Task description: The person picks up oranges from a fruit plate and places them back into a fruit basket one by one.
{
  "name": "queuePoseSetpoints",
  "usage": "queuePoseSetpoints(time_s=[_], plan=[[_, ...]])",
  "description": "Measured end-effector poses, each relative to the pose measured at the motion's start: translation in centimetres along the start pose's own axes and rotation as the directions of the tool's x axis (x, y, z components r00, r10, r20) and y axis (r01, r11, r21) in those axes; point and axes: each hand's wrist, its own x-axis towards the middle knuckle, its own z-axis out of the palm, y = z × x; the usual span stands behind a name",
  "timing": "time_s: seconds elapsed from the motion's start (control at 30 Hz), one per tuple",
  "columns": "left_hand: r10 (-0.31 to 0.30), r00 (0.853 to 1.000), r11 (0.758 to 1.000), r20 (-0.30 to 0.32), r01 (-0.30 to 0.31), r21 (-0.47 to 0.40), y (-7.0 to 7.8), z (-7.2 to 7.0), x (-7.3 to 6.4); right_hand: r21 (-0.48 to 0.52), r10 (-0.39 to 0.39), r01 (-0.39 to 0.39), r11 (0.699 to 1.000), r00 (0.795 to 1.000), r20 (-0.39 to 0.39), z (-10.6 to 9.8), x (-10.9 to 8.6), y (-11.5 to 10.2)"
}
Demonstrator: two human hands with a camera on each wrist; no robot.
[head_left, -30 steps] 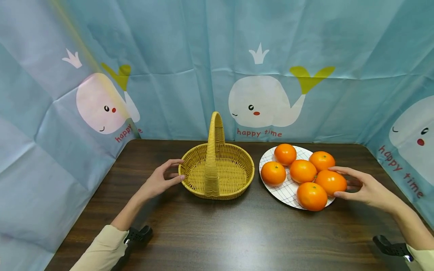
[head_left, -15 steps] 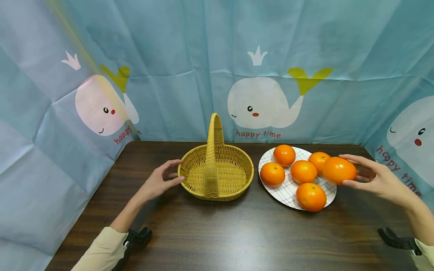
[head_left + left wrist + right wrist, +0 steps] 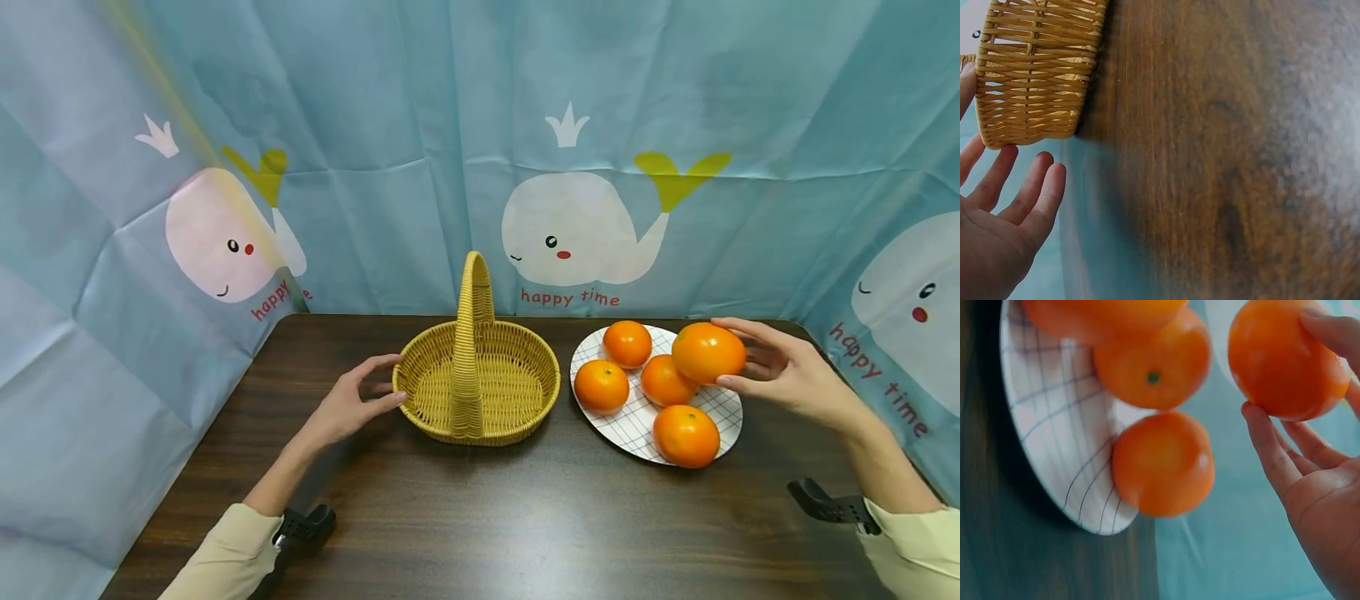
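Note:
My right hand (image 3: 787, 375) holds an orange (image 3: 707, 354) between thumb and fingertips, raised over the right part of a white plate (image 3: 630, 429) with thin grid lines. In the right wrist view the held orange (image 3: 1282, 362) appears apart from the fruit on the plate. Several other oranges (image 3: 686, 436) lie on the plate; the held one partly covers those behind it. At the left end of a yellow wicker basket (image 3: 551, 371) with a tall handle is my left hand (image 3: 348, 408). Its fingertips touch the rim, the fingers loosely extended in the left wrist view.
The dark wooden table (image 3: 525, 508) carries the basket left of the plate, with a narrow gap between them. A blue curtain (image 3: 390, 233) with whale prints hangs behind the table and along its sides. Each wrist wears a black strap (image 3: 303, 523).
My right hand has lifted an orange off the plate's right side, first drawing it up and rightward, then bringing it left over the plate. My left hand stays at the basket.

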Motion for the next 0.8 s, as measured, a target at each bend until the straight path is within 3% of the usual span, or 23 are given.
queuePoseSetpoints(time_s=[0.43, 0.8], plan=[[-0.009, 1.0, 1.0, 0.003, 0.009, 0.007, 0.0, -0.1, 0.0, 0.089, -0.054, 0.049, 0.995, 0.997, 0.059, 2.7, 3.3, -1.4], [-0.003, 1.0, 1.0, 0.007, 0.003, -0.011, 0.0, -0.1, 0.0, 0.152, -0.059, 0.045, 0.987, 0.994, 0.088, 5.6, 5.4, -2.5]])
